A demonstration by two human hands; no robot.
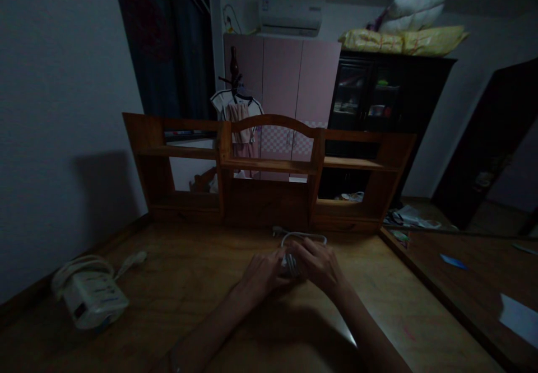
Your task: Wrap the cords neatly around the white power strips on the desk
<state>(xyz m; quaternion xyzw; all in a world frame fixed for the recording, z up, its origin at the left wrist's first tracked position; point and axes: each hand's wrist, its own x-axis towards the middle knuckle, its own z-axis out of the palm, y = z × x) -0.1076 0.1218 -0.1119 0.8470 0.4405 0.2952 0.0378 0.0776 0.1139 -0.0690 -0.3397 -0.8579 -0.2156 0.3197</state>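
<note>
My two hands meet at the middle of a wooden desk (189, 300). My left hand (263, 275) and my right hand (317, 264) both close around a small bundle of white cable (291, 261). A loop of that white cable (300, 236) with a plug at its end lies on the desk just beyond my fingers. The room is dim, so the fingers and what they grip are hard to make out in detail.
A white power strip (94, 300) with its coiled cord sits at the desk's left. A wooden shelf unit (269, 166) stands along the back edge. Beyond it are a pink wardrobe (294, 76), a dark cabinet (378, 98) and a second table (483, 283) at right with papers.
</note>
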